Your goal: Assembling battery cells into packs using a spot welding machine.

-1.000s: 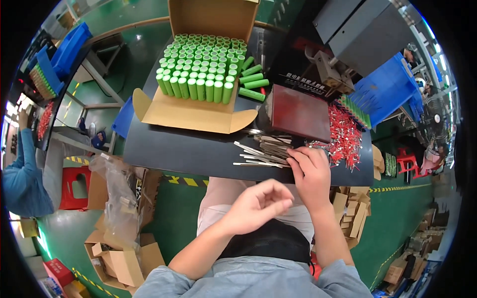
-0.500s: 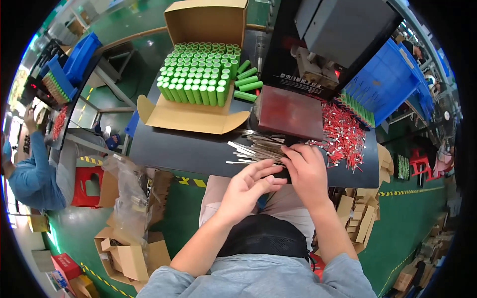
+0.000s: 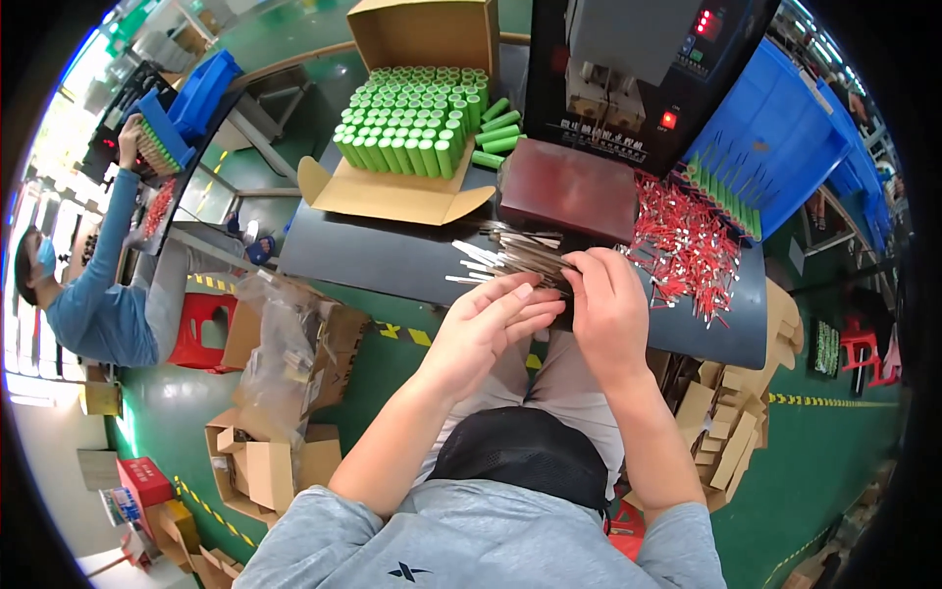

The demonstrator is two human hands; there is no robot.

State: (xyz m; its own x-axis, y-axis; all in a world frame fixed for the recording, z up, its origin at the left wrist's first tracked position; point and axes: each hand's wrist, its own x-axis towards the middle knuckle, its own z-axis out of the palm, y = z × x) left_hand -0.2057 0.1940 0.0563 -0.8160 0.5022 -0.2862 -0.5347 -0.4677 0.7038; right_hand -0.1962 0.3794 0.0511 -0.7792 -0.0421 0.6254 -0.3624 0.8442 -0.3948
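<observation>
A loose pile of thin metal strips [image 3: 520, 253] lies on the black table between the brown block and my hands. My right hand [image 3: 610, 309] is at the pile's right end, with its fingers bent and closed on the ends of some strips. How many it grips is hidden. My left hand [image 3: 481, 329] is just in front of the pile, palm turned inward. Its fingers are stretched out and I see nothing in them. To the right of my right hand spreads a heap of short red wires with pale ends [image 3: 687, 250].
Green battery cells [image 3: 407, 128] stand in rows in an open cardboard box [image 3: 392, 201]; several lie beside it. A black machine [image 3: 599, 118] rises behind a dark red block [image 3: 567, 187]. A blue bin [image 3: 775, 147] stands at right. Another person [image 3: 98, 304] sits at the left table.
The view has shifted, showing more of the machine. My left hand's fingers have straightened and turned somewhat. My right hand remains at the strips' right end.
</observation>
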